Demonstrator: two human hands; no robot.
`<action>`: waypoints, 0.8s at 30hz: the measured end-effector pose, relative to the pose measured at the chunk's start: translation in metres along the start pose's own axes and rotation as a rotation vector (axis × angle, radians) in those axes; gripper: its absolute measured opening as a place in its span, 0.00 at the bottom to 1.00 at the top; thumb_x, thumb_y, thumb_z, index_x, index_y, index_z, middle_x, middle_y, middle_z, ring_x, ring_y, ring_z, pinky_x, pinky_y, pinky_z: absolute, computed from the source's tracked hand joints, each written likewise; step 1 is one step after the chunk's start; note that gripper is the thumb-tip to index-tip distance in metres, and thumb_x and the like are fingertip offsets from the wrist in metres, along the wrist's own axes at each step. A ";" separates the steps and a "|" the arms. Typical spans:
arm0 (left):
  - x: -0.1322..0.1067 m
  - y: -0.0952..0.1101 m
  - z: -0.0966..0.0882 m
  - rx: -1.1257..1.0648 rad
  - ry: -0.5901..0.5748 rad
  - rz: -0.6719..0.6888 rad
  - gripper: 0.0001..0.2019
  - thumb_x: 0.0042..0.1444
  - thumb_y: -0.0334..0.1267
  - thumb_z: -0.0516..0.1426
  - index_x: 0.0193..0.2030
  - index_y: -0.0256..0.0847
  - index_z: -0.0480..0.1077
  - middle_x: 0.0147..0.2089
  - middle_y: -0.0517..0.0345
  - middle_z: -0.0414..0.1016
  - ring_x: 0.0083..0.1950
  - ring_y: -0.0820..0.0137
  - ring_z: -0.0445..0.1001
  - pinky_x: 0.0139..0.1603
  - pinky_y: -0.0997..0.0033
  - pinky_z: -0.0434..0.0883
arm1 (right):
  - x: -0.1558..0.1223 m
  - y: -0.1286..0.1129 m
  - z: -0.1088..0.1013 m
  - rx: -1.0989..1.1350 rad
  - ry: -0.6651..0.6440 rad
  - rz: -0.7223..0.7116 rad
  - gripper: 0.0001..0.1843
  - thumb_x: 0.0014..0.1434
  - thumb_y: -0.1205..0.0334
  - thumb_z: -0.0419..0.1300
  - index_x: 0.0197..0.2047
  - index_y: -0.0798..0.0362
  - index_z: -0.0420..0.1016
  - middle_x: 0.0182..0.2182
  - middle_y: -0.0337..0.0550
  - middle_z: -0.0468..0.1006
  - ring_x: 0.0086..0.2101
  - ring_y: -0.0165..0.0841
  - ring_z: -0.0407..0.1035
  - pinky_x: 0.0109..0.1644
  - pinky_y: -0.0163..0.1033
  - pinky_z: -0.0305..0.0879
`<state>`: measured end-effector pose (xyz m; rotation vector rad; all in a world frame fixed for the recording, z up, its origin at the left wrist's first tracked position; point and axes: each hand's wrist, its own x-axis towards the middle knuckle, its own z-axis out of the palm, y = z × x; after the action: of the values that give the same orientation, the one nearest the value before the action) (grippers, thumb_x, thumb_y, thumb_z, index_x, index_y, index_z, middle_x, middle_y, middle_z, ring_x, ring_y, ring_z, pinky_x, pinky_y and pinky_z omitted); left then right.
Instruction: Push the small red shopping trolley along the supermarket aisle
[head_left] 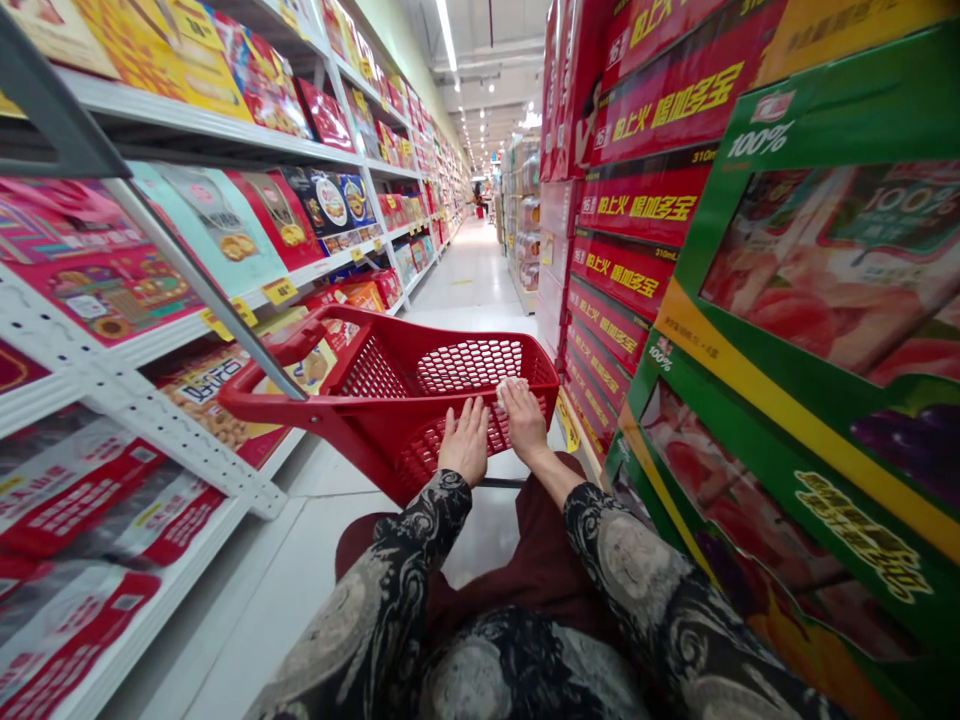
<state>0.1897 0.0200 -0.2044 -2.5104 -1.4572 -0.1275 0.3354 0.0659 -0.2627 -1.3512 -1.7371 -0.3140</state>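
A red plastic shopping basket (360, 420) with perforated walls and a long grey metal pull handle (210, 290) stands in front of my knees. Its inside looks bare where I can see it. My left hand (465, 442) lies flat on the near side wall, fingers stretched out and holding nothing. Close beside it, my right hand (525, 418) is at the rim near the right end. Under its fingertips a small crumpled white cloth or tissue (504, 391) shows, pressed against the rim. Most of the cloth is hidden by the fingers.
White shelves (180, 110) of packaged goods run along the left. Red drink cartons (637, 205) and green juice boxes (750, 330) are stacked close on the right. A tiled aisle (472, 265) stretches ahead, with a person (478, 195) far down it.
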 end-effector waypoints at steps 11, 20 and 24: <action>-0.011 -0.003 0.011 0.007 -0.054 -0.021 0.30 0.52 0.31 0.45 0.64 0.31 0.50 0.69 0.46 0.44 0.69 0.59 0.43 0.66 0.46 0.41 | -0.032 -0.014 0.018 -0.039 -0.120 -0.149 0.23 0.60 0.73 0.48 0.58 0.56 0.64 0.57 0.49 0.65 0.61 0.37 0.51 0.61 0.48 0.53; -0.026 -0.040 0.010 0.049 0.047 -0.117 0.32 0.51 0.31 0.45 0.65 0.30 0.49 0.69 0.47 0.43 0.70 0.61 0.40 0.66 0.47 0.38 | -0.007 -0.042 0.004 0.011 -0.067 -0.149 0.23 0.62 0.71 0.47 0.60 0.53 0.61 0.59 0.46 0.62 0.62 0.34 0.46 0.63 0.47 0.50; -0.033 -0.048 0.008 0.052 0.051 -0.103 0.30 0.53 0.29 0.42 0.64 0.29 0.50 0.69 0.47 0.43 0.70 0.61 0.41 0.67 0.47 0.38 | 0.007 -0.051 0.007 0.026 -0.102 -0.178 0.23 0.63 0.71 0.47 0.60 0.52 0.61 0.59 0.46 0.62 0.62 0.34 0.47 0.63 0.47 0.50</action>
<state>0.1316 0.0168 -0.2113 -2.3747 -1.5492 -0.1679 0.2875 0.0562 -0.2461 -1.2141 -1.9448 -0.3248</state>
